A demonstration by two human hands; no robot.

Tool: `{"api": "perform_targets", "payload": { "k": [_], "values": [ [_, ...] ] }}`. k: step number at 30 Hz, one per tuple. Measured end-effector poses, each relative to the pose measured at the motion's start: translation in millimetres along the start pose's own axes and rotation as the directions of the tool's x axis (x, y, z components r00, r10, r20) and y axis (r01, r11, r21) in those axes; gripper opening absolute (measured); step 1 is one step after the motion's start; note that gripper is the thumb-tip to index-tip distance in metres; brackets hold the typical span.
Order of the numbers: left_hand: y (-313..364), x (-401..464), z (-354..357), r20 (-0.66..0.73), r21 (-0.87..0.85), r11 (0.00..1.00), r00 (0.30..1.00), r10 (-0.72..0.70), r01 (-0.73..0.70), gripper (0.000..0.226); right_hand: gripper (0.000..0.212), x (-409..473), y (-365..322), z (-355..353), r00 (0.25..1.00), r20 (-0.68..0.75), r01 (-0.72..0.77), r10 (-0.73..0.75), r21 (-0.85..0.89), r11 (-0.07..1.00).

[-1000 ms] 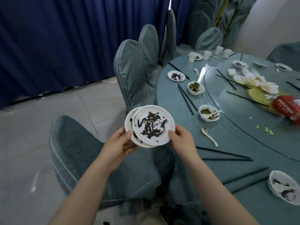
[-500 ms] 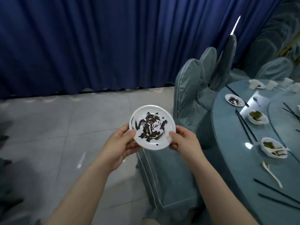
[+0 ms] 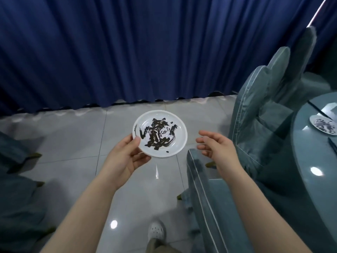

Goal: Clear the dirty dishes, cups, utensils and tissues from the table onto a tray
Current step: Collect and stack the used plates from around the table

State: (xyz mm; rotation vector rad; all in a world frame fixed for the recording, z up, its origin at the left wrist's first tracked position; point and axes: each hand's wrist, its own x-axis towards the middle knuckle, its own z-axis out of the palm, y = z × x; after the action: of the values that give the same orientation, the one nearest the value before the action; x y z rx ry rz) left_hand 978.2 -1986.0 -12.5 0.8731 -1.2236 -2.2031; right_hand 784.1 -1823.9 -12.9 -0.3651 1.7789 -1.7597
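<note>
- My left hand (image 3: 125, 157) holds the plate (image 3: 160, 133) by its left rim, thumb on top and fingers curled underneath.
- The plate is white, smeared with dark sauce in the middle, and sits roughly level in the air over the floor (image 3: 76, 139), well away from the table (image 3: 317, 172).
- Whether there is a second plate stacked under it I cannot tell from this angle.
- My right hand (image 3: 216, 146) is off the plate, just to its right, holding nothing; the fingers are loosely spread and slightly bent, palm turned toward the plate.
- A small gap shows between my right fingertips and the plate's rim.
- A chair (image 3: 215, 196) in a teal cover stands below my right forearm, and more covered chairs line up behind it along the table edge.
- On the table at the far right lies another dirty plate (image 3: 323, 124), partly cut off by the frame edge.
- A dark blue curtain (image 3: 127, 48) hangs across the back, down to the grey tiled floor.
- My white shoe (image 3: 156, 231) shows at the bottom.
</note>
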Motion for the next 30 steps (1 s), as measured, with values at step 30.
{"api": "perform_targets", "payload": {
  "k": [30],
  "values": [
    [136.4, 496.2, 163.5, 0.58, 0.196, 0.973, 0.785, -0.217, 0.124, 0.019, 0.015, 316.8, -111.0, -12.7, 0.743, -0.668, -0.024, 0.043, 0.037, 0.999]
  ]
}}
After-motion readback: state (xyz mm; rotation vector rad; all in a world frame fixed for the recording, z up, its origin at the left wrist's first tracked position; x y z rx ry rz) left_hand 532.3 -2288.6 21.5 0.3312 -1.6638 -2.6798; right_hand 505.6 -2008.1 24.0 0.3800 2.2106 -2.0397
